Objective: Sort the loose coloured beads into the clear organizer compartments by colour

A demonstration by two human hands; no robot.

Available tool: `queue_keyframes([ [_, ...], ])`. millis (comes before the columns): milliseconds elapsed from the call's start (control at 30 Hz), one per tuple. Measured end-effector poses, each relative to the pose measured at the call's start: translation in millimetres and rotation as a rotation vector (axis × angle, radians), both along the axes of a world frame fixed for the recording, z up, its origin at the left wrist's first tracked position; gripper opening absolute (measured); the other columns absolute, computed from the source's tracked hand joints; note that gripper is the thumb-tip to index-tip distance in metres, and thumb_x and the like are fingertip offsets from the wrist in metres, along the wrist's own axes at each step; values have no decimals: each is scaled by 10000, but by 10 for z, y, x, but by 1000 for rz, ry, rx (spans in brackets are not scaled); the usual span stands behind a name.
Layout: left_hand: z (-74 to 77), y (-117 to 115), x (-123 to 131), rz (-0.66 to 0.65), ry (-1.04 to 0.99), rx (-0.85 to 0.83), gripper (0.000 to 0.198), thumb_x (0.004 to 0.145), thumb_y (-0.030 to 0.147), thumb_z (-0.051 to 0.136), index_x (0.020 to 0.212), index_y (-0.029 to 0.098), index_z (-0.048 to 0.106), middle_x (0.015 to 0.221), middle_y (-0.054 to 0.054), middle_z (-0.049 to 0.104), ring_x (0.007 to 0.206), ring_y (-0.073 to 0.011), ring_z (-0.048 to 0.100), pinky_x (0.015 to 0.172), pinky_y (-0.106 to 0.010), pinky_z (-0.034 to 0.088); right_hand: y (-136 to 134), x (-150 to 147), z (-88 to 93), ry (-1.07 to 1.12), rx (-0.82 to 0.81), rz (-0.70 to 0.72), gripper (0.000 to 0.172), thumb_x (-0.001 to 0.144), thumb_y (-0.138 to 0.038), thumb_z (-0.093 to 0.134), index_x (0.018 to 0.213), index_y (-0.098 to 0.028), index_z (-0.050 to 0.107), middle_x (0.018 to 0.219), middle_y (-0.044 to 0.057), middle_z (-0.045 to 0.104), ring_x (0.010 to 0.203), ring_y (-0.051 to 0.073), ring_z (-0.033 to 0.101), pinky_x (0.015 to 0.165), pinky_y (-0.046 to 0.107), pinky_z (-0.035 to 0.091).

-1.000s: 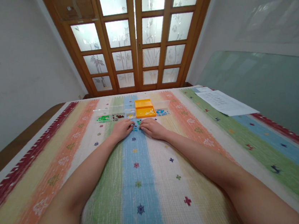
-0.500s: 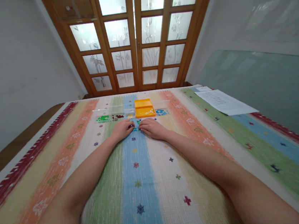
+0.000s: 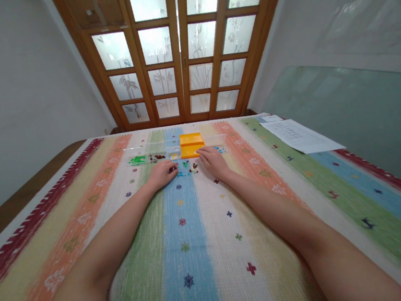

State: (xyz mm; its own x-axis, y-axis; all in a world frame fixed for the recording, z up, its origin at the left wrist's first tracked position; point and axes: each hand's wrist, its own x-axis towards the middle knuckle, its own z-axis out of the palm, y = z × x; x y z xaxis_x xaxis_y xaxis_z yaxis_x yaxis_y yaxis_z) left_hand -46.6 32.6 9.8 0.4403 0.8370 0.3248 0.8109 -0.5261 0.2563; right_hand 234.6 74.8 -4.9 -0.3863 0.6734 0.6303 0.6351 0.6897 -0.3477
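My left hand (image 3: pixel 162 174) rests on the striped cloth, its fingers curled into a pinch; what lies between the tips is too small to make out. Beside it are loose small pieces: green ones (image 3: pixel 185 164), blue ones (image 3: pixel 183 173) and dark red and yellowish ones (image 3: pixel 194 168). My right hand (image 3: pixel 214 161) reaches to the front right corner of an open yellow box (image 3: pixel 192 146), fingertips together over the pale pieces there. Whether it pinches one is hidden. Part of the blue pieces (image 3: pixel 221 148) in a clear compartment shows behind that hand.
Left of the yellow box, clear compartments hold green pieces (image 3: pixel 138 160), dark red pieces (image 3: pixel 157 157) and yellow pieces (image 3: pixel 174 155). Printed paper sheets (image 3: pixel 300 135) lie at the right on the striped tablecloth (image 3: pixel 183 234). Beyond the table stand glazed wooden doors (image 3: pixel 182 75).
My right hand has moved right and away from me, from the loose pieces to the yellow box, uncovering the dark red and yellowish pieces. My left hand stays almost where it was.
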Motion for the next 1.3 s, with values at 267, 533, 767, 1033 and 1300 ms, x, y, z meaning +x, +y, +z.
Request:
queue_keyframes([
  [267, -7, 5, -13, 37, -20, -5, 171, 941, 303, 603, 974, 214, 745, 951, -63, 706, 881, -212, 630, 789, -315, 456, 243, 306, -83, 76, -104, -355, 371, 1014, -264, 438, 1123, -149, 773, 1184, 155, 737, 1104, 306, 643, 1007, 450, 477],
  [533, -3, 63, -111, 136, -78, 41, 210, 943, 356, 590, 977, 212, 739, 921, -58, 714, 836, -214, 624, 754, -315, 441, 192, 217, -92, 30, -110, -323, 344, 979, -260, 495, 1196, -163, 744, 1258, 141, 720, 1158, 306, 627, 1051, 464, 452],
  [767, -2, 187, -316, 346, -191, 44, 241, 927, 374, 600, 1022, 217, 755, 875, -55, 729, 791, -217, 619, 695, -304, 405, 96, 93, -109, 11, -65, -222, 323, 969, -237, 543, 1222, -166, 729, 1259, 133, 709, 1190, 292, 609, 1074, 449, 442],
  [1033, 4, 269, -512, 588, -257, 34, 309, 937, 450, 566, 1033, 227, 758, 820, -36, 720, 765, -206, 616, 666, -283, 379, 52, 56, -65, -28, -90, -186, 304, 976, -223, 554, 1231, -181, 714, 1241, 129, 712, 1172, 280, 611, 1044, 424, 442],
  [1300, 21, 330, -618, 718, -247, 33, 326, 941, 460, 557, 1062, 231, 754, 858, -39, 728, 762, -200, 621, 649, -282, 372, -161, -25, 69, -215, -183, 98, 198, 940, -211, 547, 885, -207, 737, 918, 60, 743, 879, 215, 633, 818, 313, 435],
])
